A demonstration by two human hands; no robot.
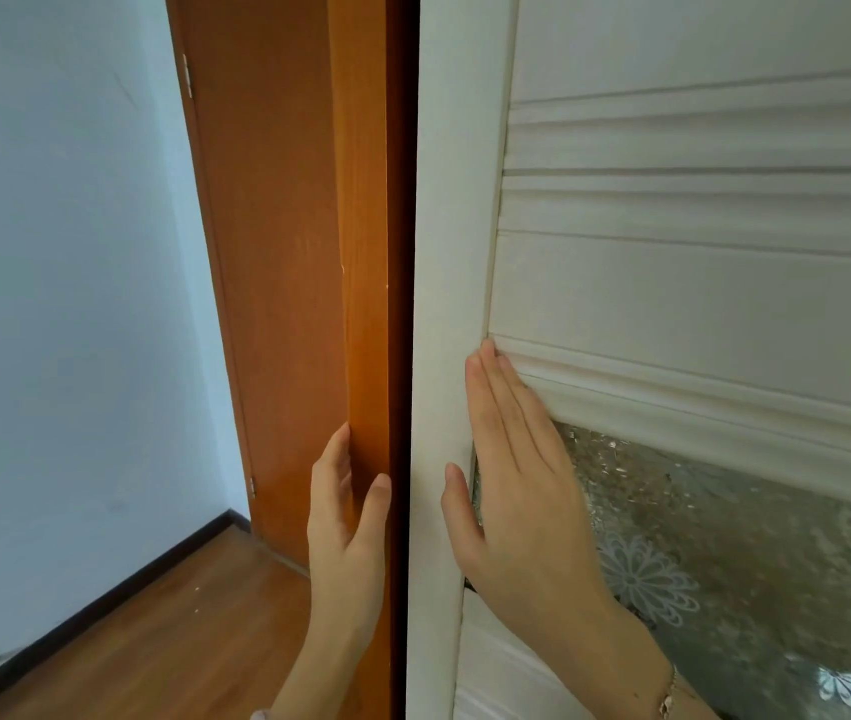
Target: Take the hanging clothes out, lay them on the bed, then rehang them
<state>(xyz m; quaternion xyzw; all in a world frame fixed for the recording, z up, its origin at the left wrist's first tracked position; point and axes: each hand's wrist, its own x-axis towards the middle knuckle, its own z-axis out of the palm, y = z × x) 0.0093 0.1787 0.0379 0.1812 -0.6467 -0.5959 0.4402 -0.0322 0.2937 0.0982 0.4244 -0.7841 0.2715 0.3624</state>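
Pale blue wall point(49, 252), left hand point(345, 532) pinching orange wooden panel point(361, 252) edge, right hand point(522, 501) spread flat against white door point(673, 293)

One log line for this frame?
clothes: none in view | left hand: holds orange panel edge | right hand: flat on white door

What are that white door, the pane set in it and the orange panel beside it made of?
The white door looks like painted or laminated wood, matte, with moulded ridges and faint grain. The pane seems to be textured frosted glass: it glints and carries white flower patterns. The orange panel is wood or wood veneer, smooth and semi-gloss with visible grain; I cannot tell which.
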